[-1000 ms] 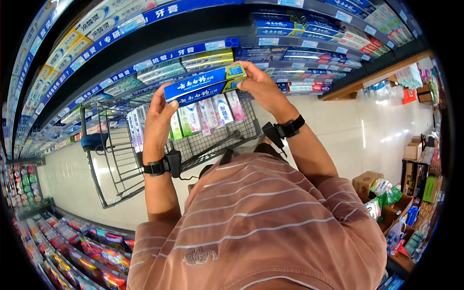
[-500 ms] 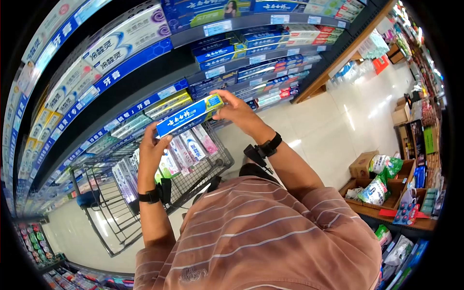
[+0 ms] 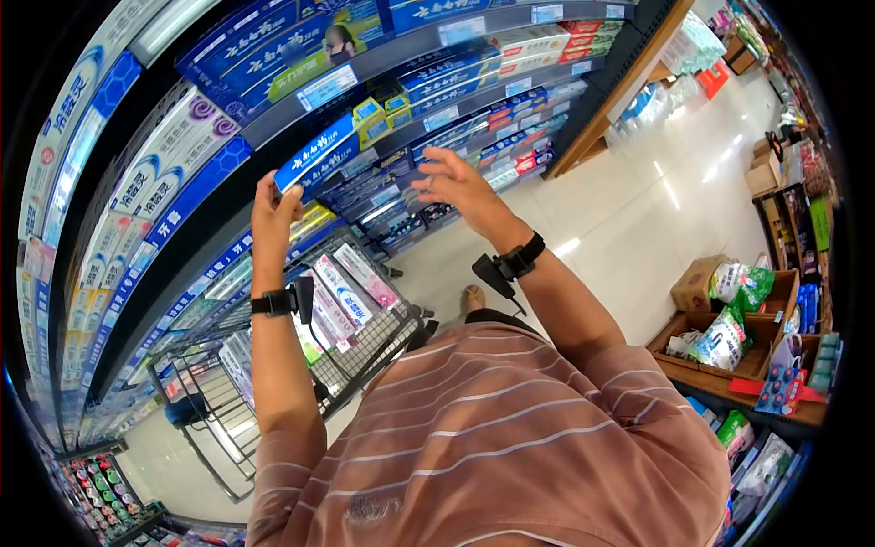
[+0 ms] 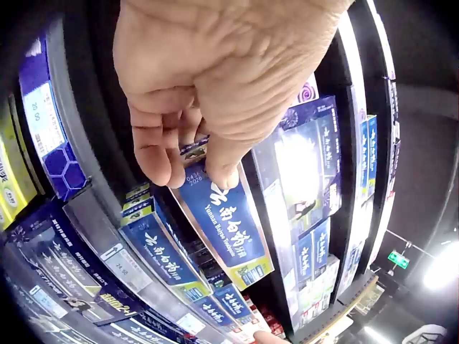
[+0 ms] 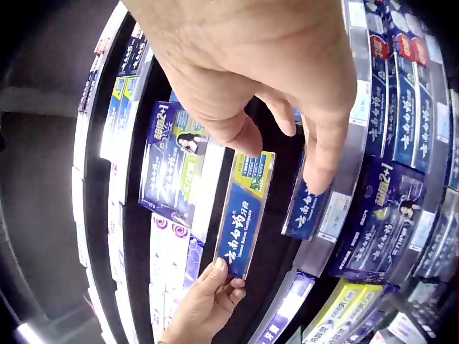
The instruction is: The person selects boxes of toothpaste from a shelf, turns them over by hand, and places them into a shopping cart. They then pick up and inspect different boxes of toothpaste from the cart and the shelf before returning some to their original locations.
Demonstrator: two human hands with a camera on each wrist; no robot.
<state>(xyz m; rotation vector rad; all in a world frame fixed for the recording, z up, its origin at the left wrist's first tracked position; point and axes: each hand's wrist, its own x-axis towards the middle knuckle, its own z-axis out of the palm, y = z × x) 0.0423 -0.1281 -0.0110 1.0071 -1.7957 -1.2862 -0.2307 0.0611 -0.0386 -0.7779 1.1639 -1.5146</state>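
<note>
Cartons (image 3: 344,294) already lie in the cart (image 3: 365,354); the left hand (image 3: 272,219) has its fingers clamped on the left end of a blue toothpaste box (image 3: 317,157), raised before the shelf (image 3: 483,102) and not set down; the right hand (image 3: 463,193), apart from it, is empty, fingers spread.

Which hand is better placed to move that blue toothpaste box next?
Probably the left hand: it pinches one end of the blue toothpaste box. The right hand is open and apart from the box, so it would need to grip first.
</note>
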